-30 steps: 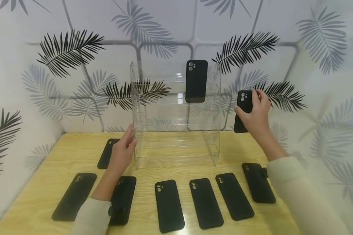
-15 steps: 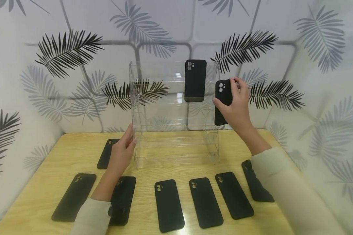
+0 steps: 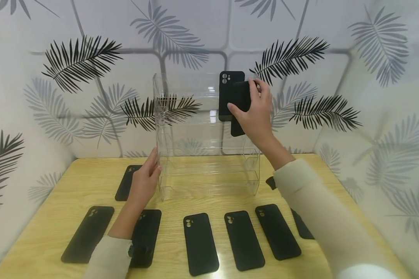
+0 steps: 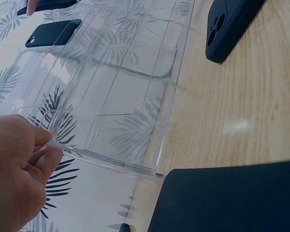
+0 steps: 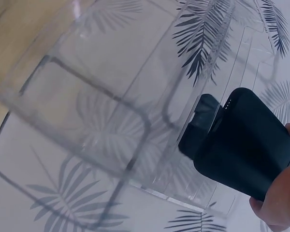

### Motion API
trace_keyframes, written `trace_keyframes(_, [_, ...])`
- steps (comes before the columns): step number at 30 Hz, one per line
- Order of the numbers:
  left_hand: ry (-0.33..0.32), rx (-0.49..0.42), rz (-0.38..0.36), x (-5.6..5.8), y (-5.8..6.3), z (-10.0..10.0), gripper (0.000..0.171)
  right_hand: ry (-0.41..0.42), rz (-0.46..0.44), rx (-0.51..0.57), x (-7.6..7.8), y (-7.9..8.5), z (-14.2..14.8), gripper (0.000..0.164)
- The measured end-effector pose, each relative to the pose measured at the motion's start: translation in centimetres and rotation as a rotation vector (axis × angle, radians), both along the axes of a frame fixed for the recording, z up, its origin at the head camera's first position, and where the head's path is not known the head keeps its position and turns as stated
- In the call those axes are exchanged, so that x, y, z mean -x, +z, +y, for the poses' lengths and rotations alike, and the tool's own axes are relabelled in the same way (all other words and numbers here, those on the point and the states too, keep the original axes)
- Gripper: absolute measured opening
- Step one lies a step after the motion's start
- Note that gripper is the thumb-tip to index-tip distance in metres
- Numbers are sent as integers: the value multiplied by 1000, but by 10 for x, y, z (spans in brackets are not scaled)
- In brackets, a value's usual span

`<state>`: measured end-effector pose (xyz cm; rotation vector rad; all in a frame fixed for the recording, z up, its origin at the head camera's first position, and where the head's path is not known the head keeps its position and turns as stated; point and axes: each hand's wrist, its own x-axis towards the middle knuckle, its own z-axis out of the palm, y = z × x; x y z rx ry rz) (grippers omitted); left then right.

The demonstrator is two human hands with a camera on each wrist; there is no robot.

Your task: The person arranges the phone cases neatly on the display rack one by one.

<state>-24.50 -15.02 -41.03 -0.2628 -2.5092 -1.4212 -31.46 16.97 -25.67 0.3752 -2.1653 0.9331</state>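
A clear acrylic tiered rack (image 3: 209, 173) stands on the table. My left hand (image 3: 147, 178) grips its left side panel, thumb and fingers pinching the edge in the left wrist view. High on the rack's right part, a black phone case (image 3: 225, 95) with camera cutouts leans upright on a tier. My right hand (image 3: 255, 112) holds another black phone case (image 3: 240, 97) by its edges, overlapping the first one in the head view. Seen from the right wrist, the held case (image 5: 241, 145) is tilted, its lower end close by the tier with the standing case.
Several black phone cases lie along the table's front, among them a middle case (image 3: 201, 244) and a right case (image 3: 277, 232). One case (image 3: 127, 184) lies left of the rack, behind my left hand. A leaf-patterned wall (image 3: 195, 31) rises behind the table (image 3: 174, 203).
My right hand has carried its phone case leftward and up, from right of the rack to in front of its upper right part. My left hand has stayed on the rack's side.
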Motion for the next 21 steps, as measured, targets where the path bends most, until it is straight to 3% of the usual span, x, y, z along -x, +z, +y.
trace_keyframes(13, [13,10,18,1,-1,1,66,-36,94,51,28,14,-50,80])
trace_keyframes(21, [29,18,44,0,-1,1,67,-50,54,77,40,22,-72,81])
